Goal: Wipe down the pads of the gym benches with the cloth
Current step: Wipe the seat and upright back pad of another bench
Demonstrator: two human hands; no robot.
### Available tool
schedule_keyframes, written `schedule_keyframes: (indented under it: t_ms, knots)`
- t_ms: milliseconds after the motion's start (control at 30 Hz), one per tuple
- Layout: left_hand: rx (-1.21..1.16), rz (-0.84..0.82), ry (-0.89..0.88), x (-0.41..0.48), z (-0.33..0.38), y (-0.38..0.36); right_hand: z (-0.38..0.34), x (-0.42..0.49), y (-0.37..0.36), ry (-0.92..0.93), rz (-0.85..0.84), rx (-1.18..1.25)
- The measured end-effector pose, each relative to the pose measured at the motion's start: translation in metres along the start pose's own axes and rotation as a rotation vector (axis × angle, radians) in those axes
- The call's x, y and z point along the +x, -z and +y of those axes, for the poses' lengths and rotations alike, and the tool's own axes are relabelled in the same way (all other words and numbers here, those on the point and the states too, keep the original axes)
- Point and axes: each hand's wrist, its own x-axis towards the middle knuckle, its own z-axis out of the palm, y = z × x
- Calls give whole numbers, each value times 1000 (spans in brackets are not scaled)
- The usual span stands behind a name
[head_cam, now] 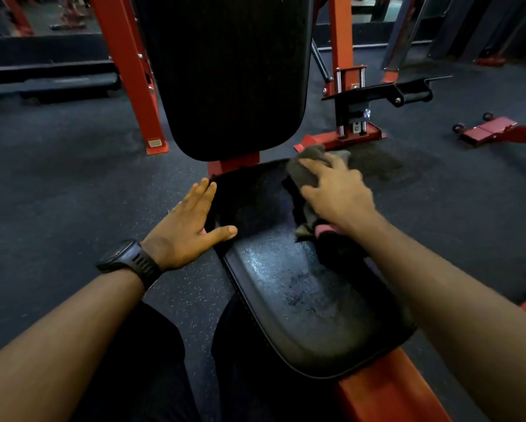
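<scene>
Right up close, two bare forearms reach forward over dark trousers, and between them sits the black seat pad [301, 300] of the bench, its near half catching the light with a wet, speckled sheen. Under its near edge the red frame beam [386, 391] runs out toward the bottom right.

On the left wrist, a black watch [127, 259]. The left hand [185, 226] lies flat and released on the pad's left edge, fingers straight and together pointing away, thumb spread out across the pad surface. Nothing is gripped in it.

Over to the right hand [338, 196], and that is where the cloth [309, 166] is. The grey cloth is bunched under the palm on the far right part of the seat pad, pressed down against it. The fingers [313, 164] curl over the top of it, clenched on the fabric, and the cloth bulges out beyond the fingertips toward the pad's far right corner. More of it trails back beneath the hand, with a pinkish bit [324, 229] showing under the wrist; what that is cannot be told. The hand is a little blurred.

Further on, the tall black back pad [234, 71] stands tilted just behind the seat, on a red bracket [234, 164]. Red uprights [127, 71] flank it, one on each side, standing on the dark speckled rubber floor [57, 184]. Well off to the far right, a low red piece with small wheels [487, 129] lies on the floor.
</scene>
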Motion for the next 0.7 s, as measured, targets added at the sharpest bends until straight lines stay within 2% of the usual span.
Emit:
schedule_keyframes:
  t_ms: [100,200,267,333,400,500,600,700]
  knots:
    - [8,20,-7,-1,-1,-4,2,-45,3,-37,25,-67]
    - [-36,63,-22,-1,-1,-8,-46,-83,-16,255,60,-112]
    - [-51,64,-42,-2,-1,-8,-71,-71,-27,402,62,-115]
    - [-40,38,-40,-2,-2,-5,-75,-38,-25,370,40,-142]
    - [-3,-11,-22,-3,0,0,-60,-17,-17,227,-13,-88]
    - [51,-45,-11,-7,3,2,-31,-41,-9,123,6,-65]
    - [54,-54,-31,-7,1,1,-39,-90,-10,252,19,-131]
    - [20,-40,-86,-5,-3,3,-73,-85,-24,429,6,-111]
